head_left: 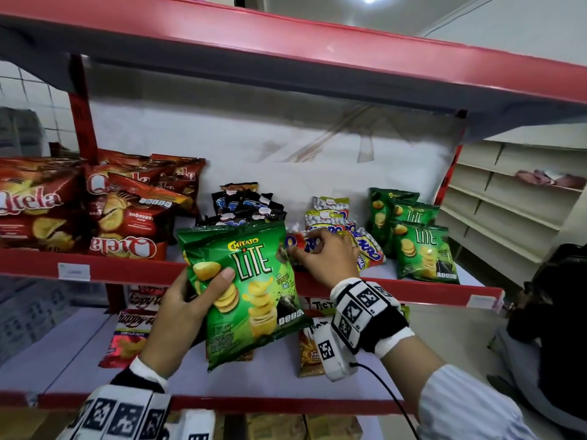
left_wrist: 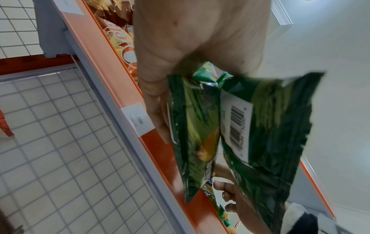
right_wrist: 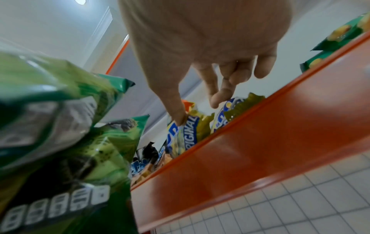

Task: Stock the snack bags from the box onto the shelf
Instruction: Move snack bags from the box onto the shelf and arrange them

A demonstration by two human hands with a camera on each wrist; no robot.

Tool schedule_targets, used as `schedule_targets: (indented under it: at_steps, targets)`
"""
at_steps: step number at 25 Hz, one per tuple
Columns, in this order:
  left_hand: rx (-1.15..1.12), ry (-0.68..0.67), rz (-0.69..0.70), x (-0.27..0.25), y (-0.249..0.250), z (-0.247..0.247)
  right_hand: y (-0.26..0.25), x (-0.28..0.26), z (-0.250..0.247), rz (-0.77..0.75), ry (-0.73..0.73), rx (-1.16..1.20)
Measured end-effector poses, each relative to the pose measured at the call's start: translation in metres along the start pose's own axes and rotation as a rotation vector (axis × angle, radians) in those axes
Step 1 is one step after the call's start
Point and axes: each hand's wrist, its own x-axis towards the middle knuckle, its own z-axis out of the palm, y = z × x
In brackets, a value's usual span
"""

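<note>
My left hand [head_left: 187, 312] grips green Chitato Lite bags [head_left: 247, 290] upright in front of the red shelf edge [head_left: 127, 268], thumb across the front. The left wrist view shows two such bags [left_wrist: 194, 126] in that hand [left_wrist: 180, 39], the second [left_wrist: 276, 134] with its barcode side facing me. My right hand [head_left: 324, 252] reaches onto the shelf among yellow-and-blue nut bags [head_left: 365, 246]. In the right wrist view its thumb [right_wrist: 178, 114] presses one marked "Original" [right_wrist: 190, 131] while the fingers hang loosely curved and apart. More green Lite bags [head_left: 422, 249] stand at the shelf's right end.
Red Qtela bags [head_left: 120, 211] fill the shelf's left, black bags [head_left: 247, 204] the middle back. The shelf above [head_left: 286, 49] overhangs low. Happy Tos bags [head_left: 136, 325] and others lie on the shelf below. A person [head_left: 556, 312] sits on the floor at right.
</note>
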Motion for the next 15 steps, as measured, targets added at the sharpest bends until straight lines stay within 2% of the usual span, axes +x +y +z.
schedule_targets:
  at_steps: [4, 6, 11, 13, 15]
  targets:
    - [-0.050, -0.027, 0.020, 0.007, 0.001, 0.014, 0.002, -0.012, -0.017, -0.039, 0.213, 0.308]
    - [-0.058, -0.023, 0.032, 0.013, 0.000, 0.027, 0.004, -0.017, -0.030, -0.085, 0.251, 0.404]
    - [-0.125, 0.007, 0.041, 0.027, -0.007, 0.059, 0.008, -0.038, -0.059, -0.235, 0.013, 0.622]
    - [-0.129, -0.011, 0.059, 0.028, -0.007, 0.067, 0.010, -0.045, -0.067, -0.249, -0.115, 0.751]
    - [-0.106, -0.047, 0.103, 0.028, -0.006, 0.077, 0.014, -0.048, -0.072, -0.241, -0.150, 0.780]
